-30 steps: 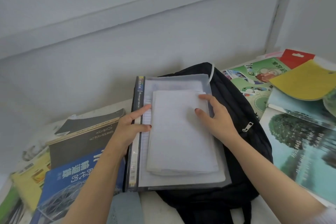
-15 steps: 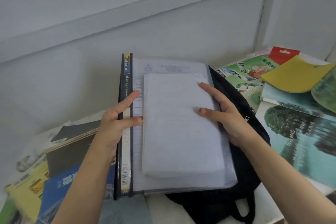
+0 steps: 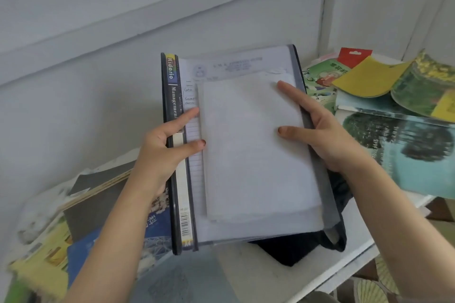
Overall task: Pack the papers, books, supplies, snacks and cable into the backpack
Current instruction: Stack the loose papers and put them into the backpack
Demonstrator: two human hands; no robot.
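Folder (image 3: 246, 155) holding papers (image 3: 253, 150), over backpack (image 3: 302, 246).

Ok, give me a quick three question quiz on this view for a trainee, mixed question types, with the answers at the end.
1. True or false: both hands hold the clear document folder, the left hand at its spine edge and the right hand at its other edge.
2. Multiple choice: what lies right under the near end of the folder? A) the black backpack B) a laptop C) a lunch box
3. Fill in: the folded white papers lie ____ the folder.

Key: 1 true; 2 A; 3 on top of
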